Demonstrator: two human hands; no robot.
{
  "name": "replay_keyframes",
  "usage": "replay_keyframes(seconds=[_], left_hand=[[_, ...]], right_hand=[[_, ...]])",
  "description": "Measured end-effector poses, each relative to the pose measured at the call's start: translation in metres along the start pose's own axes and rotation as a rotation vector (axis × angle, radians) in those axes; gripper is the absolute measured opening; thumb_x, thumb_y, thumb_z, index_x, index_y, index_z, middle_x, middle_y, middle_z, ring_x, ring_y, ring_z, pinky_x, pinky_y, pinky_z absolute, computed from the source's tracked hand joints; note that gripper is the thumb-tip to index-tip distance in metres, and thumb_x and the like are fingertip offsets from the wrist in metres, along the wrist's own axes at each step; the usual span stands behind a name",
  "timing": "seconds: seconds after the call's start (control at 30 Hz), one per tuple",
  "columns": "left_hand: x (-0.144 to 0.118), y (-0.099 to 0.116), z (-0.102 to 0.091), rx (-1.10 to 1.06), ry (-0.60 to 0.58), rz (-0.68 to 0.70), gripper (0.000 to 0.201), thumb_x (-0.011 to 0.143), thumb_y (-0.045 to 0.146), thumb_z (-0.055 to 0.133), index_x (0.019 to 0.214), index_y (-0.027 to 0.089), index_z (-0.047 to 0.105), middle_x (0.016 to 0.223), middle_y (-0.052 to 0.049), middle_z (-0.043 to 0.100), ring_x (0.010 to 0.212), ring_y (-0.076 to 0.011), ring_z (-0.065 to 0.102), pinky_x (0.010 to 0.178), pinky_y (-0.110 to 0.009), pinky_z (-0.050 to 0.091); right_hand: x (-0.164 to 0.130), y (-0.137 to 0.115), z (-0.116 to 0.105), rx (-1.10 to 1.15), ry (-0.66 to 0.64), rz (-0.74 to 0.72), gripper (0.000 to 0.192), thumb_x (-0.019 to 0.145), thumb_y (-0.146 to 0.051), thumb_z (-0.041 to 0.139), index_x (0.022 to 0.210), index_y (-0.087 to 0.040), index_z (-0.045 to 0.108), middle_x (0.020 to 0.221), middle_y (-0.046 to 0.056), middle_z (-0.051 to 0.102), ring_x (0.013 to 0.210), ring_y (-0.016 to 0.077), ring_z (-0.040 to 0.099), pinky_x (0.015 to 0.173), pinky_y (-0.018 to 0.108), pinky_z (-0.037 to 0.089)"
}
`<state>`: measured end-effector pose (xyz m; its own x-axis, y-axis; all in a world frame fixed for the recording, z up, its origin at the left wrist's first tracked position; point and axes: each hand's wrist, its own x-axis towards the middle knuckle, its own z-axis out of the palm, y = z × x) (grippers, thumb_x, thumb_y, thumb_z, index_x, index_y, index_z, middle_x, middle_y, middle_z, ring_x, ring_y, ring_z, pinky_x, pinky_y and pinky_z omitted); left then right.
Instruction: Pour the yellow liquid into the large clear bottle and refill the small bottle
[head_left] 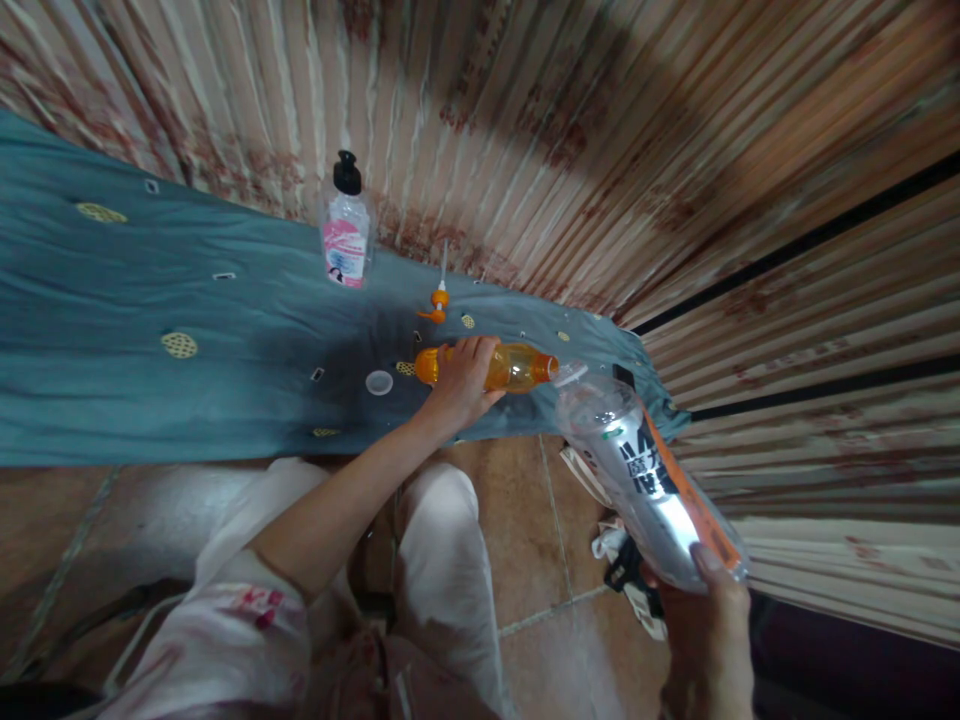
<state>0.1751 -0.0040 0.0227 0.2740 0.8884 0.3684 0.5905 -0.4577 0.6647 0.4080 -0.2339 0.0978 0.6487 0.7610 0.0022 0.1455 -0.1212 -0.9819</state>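
My left hand (461, 385) is wrapped round the middle of a see-through orange bottle (519, 368), which lies on its side with its mouth pointing right. My right hand (709, 615) grips the lower end of a large clear plastic bottle (637, 470) with a silver and orange label. That bottle is tilted, its neck up and to the left, close against the orange bottle's mouth; whether the two touch I cannot tell. An orange pump head (438, 305) with a thin tube lies on the teal cloth beyond my left hand. Left of the hand is a small round whitish lid (379, 382).
A clear pump bottle (346, 235) with a black top and pink label stands at the back of the teal cloth (255, 320). Pleated patterned curtains (480, 120) hang behind and to the right. Cloth items (630, 570) lie on the tiled floor below.
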Motion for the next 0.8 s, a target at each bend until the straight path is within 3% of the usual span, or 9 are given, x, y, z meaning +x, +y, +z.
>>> replay_keyframes(seconds=[0.33, 0.53, 0.8], left_hand=[[0.0005, -0.0003, 0.0, -0.012, 0.0, 0.004, 0.066, 0.075, 0.022, 0.084, 0.13, 0.019, 0.049, 0.133, -0.015, 0.064, 0.125, -0.0357, 0.061, 0.103, -0.054, 0.045], [0.0004, 0.0007, -0.0021, -0.004, -0.012, -0.005, 0.067, 0.075, 0.022, 0.084, 0.132, 0.018, 0.048, 0.133, -0.016, 0.063, 0.126, -0.0346, 0.06, 0.104, -0.052, 0.044], [0.0007, -0.0025, 0.0029, -0.013, 0.02, 0.007, 0.066, 0.074, 0.024, 0.085, 0.13, 0.022, 0.049, 0.133, -0.014, 0.065, 0.125, -0.0342, 0.062, 0.103, -0.053, 0.045]], right_hand=[[0.0009, -0.0026, 0.0012, 0.016, -0.013, -0.005, 0.074, 0.069, -0.047, 0.074, 0.137, -0.017, 0.065, 0.101, 0.011, 0.072, 0.063, 0.0182, 0.061, 0.039, 0.024, 0.037], [0.0007, -0.003, 0.0022, 0.009, -0.009, 0.002, 0.074, 0.069, -0.048, 0.073, 0.136, -0.018, 0.064, 0.11, 0.013, 0.072, 0.068, 0.0205, 0.064, 0.041, 0.024, 0.039], [0.0015, 0.0016, -0.001, -0.022, 0.015, -0.017, 0.073, 0.07, -0.05, 0.072, 0.135, -0.017, 0.064, 0.104, 0.012, 0.072, 0.066, 0.0204, 0.063, 0.042, 0.025, 0.036]])
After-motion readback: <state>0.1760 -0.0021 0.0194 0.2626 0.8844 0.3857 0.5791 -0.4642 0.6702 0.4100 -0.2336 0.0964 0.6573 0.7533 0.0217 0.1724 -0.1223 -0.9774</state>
